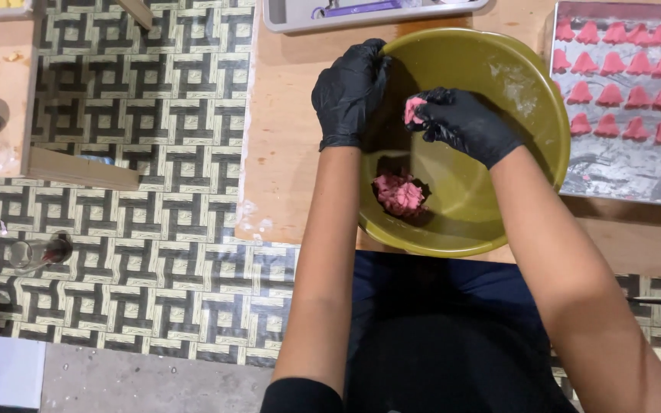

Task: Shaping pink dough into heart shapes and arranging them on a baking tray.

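Right hand point(464, 122) pinches pink dough point(413, 109) over olive bowl point(529, 84); left hand point(350, 92) holds its rim.

Counts at the tabletop

There were two hands in black gloves, one olive-green bowl point(525, 92), two portions of pink dough (one lump point(399, 193) in the bowl, one small piece point(413, 109) in the right hand point(460, 122)), one foil-lined tray point(629, 172) and at least nineteen pink cones point(610, 95) on it.

Floor covering: patterned mat point(154, 115) in cream and dark interlocking squares, left of the wooden board point(284, 138).
Below the mat: bare grey floor point(139, 382).
Furniture: low wooden frame point(78, 170) on the mat.
Light: even, soft shadows.
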